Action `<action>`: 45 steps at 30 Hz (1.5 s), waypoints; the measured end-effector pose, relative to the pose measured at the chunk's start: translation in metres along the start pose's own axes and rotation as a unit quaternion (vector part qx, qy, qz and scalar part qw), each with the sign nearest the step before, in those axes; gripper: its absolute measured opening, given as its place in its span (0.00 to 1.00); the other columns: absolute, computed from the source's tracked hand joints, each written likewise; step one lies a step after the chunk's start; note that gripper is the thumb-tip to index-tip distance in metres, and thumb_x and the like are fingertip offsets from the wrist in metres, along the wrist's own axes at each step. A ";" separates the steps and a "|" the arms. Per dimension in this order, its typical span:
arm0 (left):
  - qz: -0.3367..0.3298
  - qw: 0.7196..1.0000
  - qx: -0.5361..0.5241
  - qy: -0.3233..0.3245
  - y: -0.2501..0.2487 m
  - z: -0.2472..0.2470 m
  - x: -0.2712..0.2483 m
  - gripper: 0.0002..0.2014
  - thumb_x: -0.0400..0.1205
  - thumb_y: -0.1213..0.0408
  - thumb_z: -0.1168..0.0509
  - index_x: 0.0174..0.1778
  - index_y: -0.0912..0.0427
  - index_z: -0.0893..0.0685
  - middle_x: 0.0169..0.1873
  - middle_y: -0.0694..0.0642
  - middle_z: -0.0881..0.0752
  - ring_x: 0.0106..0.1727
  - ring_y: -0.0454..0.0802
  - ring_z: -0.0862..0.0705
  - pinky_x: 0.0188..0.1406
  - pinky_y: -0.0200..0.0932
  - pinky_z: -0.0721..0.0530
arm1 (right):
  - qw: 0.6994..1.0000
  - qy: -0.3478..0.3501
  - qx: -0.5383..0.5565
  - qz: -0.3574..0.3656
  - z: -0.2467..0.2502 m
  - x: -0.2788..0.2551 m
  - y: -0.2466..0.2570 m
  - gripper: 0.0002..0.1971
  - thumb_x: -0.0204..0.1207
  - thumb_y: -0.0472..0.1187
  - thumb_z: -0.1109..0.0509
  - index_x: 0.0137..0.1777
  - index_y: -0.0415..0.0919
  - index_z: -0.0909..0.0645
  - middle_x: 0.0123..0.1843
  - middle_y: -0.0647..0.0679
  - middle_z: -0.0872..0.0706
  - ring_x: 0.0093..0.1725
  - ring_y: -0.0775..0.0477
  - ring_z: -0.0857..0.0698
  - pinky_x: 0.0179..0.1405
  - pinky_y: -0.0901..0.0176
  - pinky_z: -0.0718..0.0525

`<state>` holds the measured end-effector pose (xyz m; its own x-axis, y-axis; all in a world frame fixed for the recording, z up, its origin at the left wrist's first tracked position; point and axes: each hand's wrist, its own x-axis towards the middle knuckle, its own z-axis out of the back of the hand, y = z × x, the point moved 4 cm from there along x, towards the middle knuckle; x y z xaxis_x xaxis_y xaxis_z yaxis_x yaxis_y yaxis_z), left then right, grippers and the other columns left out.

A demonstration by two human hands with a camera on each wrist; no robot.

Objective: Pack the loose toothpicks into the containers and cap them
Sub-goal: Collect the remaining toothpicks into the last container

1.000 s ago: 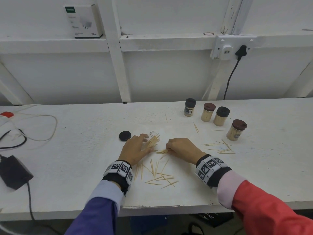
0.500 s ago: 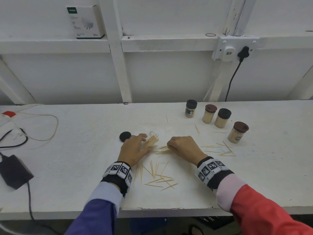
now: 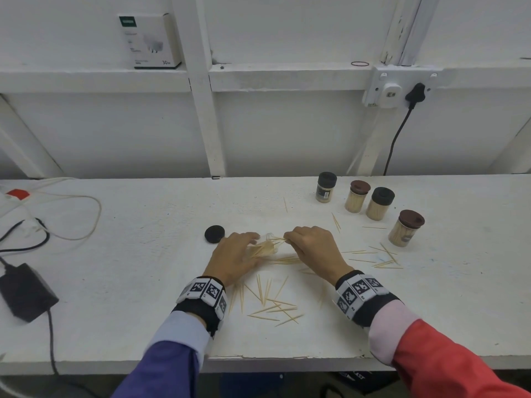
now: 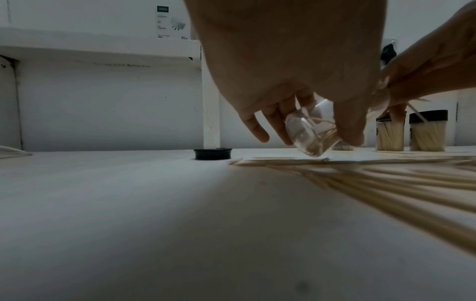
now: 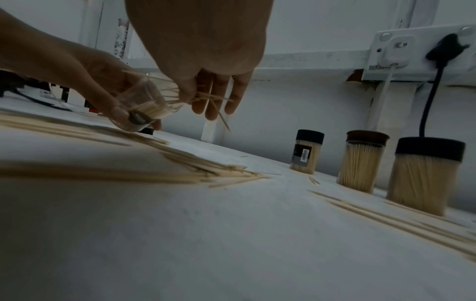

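My left hand [image 3: 234, 255] grips a clear container [image 4: 313, 134] tilted on its side just above the table, its mouth toward the right. It is partly filled with toothpicks [image 5: 152, 107]. My right hand [image 3: 309, 244] pinches a small bunch of toothpicks [image 5: 206, 97] at that mouth. The container's black cap [image 3: 214, 233] lies on the table left of my left hand. Loose toothpicks [image 3: 273, 304] are scattered between my wrists, and more toothpicks [image 3: 379, 258] lie to the right.
Several capped, full containers stand at the back right: black cap [image 3: 326, 186], brown [image 3: 357, 195], black [image 3: 380, 203], brown [image 3: 405, 227]. A black adapter [image 3: 26, 291] and cables lie at the left. A wall socket [image 3: 398, 86] with a plug is behind. The table's front edge [image 3: 258, 364] is near.
My right hand has lifted from the table with a bunch of toothpicks and moved left and up to the container's mouth. My left hand keeps holding the container in about the same place.
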<state>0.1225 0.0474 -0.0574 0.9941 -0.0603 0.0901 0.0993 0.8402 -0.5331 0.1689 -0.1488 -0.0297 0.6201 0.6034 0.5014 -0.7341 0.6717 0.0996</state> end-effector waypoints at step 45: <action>0.003 1.000 -0.007 0.031 -0.012 0.002 -0.004 0.32 0.77 0.39 0.32 0.75 0.49 0.28 0.63 0.48 0.17 0.64 0.45 0.21 0.59 0.45 0.22 | 0.997 -0.016 -0.029 0.071 -0.003 0.000 0.015 0.23 0.64 0.26 0.21 0.60 0.39 0.15 0.44 0.47 0.14 0.35 0.47 0.17 0.21 0.60 0.28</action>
<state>0.1175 0.0382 -0.0497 0.9955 -0.0883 0.0356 0.0934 0.8334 -0.5447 0.1590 -0.1374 -0.0304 0.5009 0.6804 0.5349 -0.7961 0.6047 -0.0236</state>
